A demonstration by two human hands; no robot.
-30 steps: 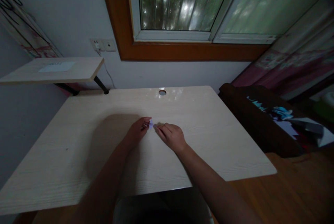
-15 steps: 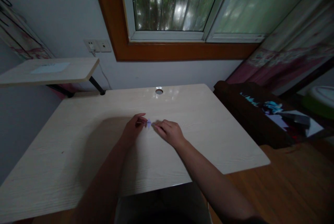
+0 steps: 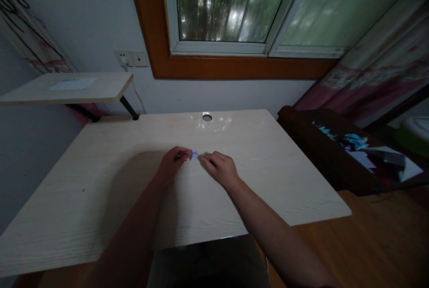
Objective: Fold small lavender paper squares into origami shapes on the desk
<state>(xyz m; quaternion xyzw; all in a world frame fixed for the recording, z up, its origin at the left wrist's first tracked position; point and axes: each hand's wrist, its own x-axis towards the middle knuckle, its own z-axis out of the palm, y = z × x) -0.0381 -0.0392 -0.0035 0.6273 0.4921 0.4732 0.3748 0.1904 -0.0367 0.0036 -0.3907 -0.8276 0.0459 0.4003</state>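
So the purple bit (image 3: 195, 154) sits between both hands over the desk (image 3: 268, 189), right off the left hand's (image 3: 173, 161) pinched fingertips, which seem to have it. Left's nearer. The right hand (image 3: 220, 169) is bunched just beside it (can't tell if it's gripping anything). Long axis? Too small to call.

Room: home, by the looks; bedrm or study, can't tell which.
Window (image 3: 228, 15): sliding panes, wide brown surround (image 3: 234, 68), greenery o/s.
Curtain (image 3: 375, 71): R side, pale w/ floral band + pink lower pt.
Desk (image 3: 214, 203): light wood-look top, cable hole (image 3: 207, 118) nr back, small raised shelf (image 3: 112, 86) at L.
Wall: painted, domestic-type sockets (image 3: 130, 58), 1 plug in.
Floor (image 3: 328, 239): brown, wood-look.
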